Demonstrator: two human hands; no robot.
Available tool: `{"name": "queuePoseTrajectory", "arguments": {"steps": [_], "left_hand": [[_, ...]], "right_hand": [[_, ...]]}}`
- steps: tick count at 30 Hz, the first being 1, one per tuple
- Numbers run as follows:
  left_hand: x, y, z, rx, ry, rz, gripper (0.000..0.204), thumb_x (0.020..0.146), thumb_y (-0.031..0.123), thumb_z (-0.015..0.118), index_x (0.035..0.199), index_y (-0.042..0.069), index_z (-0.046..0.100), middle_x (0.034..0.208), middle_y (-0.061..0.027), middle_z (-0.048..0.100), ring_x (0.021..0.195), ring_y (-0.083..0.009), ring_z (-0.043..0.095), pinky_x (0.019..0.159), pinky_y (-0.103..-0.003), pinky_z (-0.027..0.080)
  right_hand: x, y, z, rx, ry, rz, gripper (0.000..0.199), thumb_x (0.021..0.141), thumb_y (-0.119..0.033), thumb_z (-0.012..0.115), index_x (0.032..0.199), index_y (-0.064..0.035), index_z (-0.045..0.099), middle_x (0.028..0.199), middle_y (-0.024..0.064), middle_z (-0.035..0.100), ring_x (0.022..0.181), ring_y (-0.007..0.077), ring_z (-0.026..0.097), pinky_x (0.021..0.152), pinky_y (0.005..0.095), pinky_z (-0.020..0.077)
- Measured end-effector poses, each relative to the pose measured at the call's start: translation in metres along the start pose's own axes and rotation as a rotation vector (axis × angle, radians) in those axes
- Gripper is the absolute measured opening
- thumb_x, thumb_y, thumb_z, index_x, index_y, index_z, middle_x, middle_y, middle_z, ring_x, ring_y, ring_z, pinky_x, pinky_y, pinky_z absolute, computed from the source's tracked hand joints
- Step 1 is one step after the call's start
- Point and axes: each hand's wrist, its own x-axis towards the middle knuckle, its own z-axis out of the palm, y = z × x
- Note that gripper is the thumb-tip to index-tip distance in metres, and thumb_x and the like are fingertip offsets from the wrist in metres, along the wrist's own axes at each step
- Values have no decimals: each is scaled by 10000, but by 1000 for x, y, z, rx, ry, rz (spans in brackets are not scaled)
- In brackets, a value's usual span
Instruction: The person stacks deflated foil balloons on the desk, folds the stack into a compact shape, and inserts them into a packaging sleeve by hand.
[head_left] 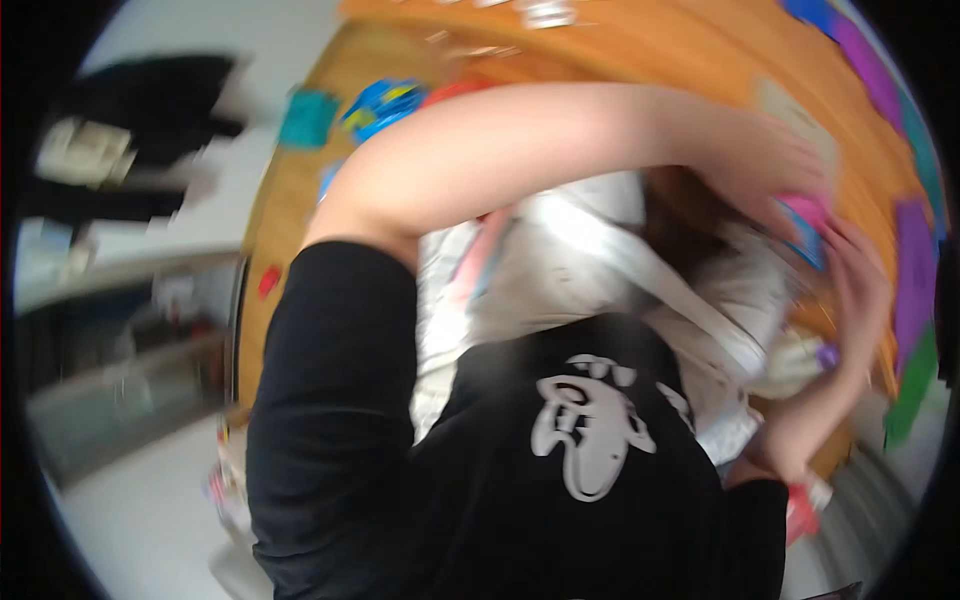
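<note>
My left arm bends across my front, and my left hand [765, 165], smeared by motion, is at the right side. A small flat pink and blue thing [806, 232] sits between my hands; I cannot make out its kind. The fingers of my left hand seem closed on its near edge. My right hand [862, 278] comes up from the lower right, its fingertips on the pink part. Below the hands lie blurred white cloth or bags [570, 255] close to my body.
A wooden tabletop [640, 45] spans the top. On its left are a blue and yellow packet [385, 108], a teal piece [308, 118] and a small red thing [269, 280]. Purple [912, 270] and green [915, 385] strips line the right edge. A glass-fronted cabinet [120, 380] stands left.
</note>
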Motion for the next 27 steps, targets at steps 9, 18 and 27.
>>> {"name": "queuePoseTrajectory", "arguments": {"steps": [9,18,27], "left_hand": [[33,-22,-5,39,-230,11,681,893,612,601,1311,75,592,1338,-150,589,1290,-330,507,1062,-465,405],[-5,9,-18,39,-238,-133,817,959,505,565,1562,38,274,1611,-208,277,1513,-361,212,1234,-479,175],[10,22,-40,-30,-323,-259,837,932,433,630,1570,46,251,1628,-214,223,1520,-370,185,1242,-480,145]], "right_hand": [[5,20,-8,-114,72,-34,230,939,10,608,1150,21,698,1235,139,686,1178,267,630,1033,350,453],[5,-31,12,56,256,-1,258,818,44,699,1062,-26,740,1132,131,720,1036,282,679,858,356,554],[11,-29,6,116,282,30,227,776,27,738,999,-13,750,1077,124,722,974,290,682,842,352,555]]}}
